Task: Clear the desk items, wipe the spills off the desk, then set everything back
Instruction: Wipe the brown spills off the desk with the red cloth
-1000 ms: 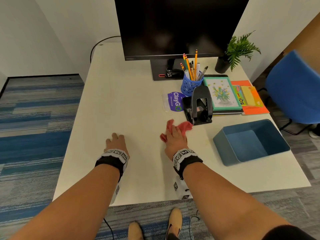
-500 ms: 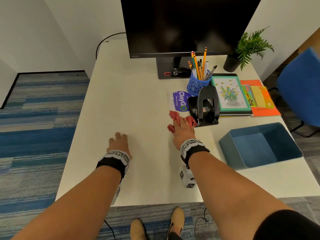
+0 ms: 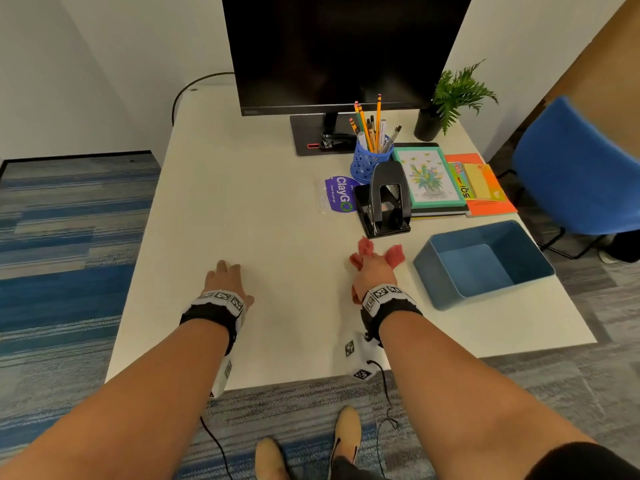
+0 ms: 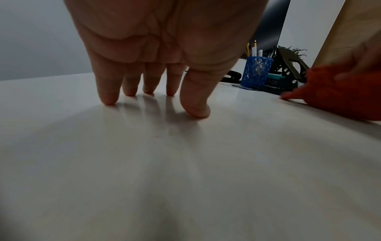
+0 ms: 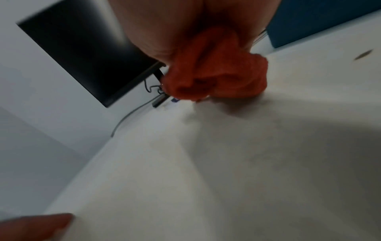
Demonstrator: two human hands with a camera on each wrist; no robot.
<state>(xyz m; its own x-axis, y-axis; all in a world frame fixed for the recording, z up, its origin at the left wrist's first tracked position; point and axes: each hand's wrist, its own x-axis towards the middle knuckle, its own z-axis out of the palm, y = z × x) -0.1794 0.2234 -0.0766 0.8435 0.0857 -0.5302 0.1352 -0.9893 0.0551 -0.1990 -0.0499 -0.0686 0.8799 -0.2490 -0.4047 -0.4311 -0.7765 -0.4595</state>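
My right hand (image 3: 372,271) presses down on a bunched red cloth (image 3: 394,255) on the white desk (image 3: 242,220), its fingers curled over it, just in front of the black hole punch (image 3: 384,199). In the right wrist view the red cloth (image 5: 216,78) bulges out from under the palm against the desk. My left hand (image 3: 225,280) rests on the desk to the left. Its fingers (image 4: 109,96) are straight, the tips touch the surface, and it holds nothing. The left wrist view shows the cloth (image 4: 340,94) at the right edge.
An empty blue bin (image 3: 433,271) stands close to the right of the cloth. Behind are a blue pencil cup (image 3: 369,161), a purple ClayGo packet (image 3: 339,199), stacked books (image 3: 429,178), an orange folder (image 3: 491,202), a potted plant (image 3: 450,98), a stapler (image 3: 332,144) and the monitor (image 3: 339,46). A blue chair (image 3: 581,168) stands at the right.
My right hand pushed the cloth up against the hole punch, then drew it back toward me and to the right, closer to the blue bin. The left hand stayed in place.
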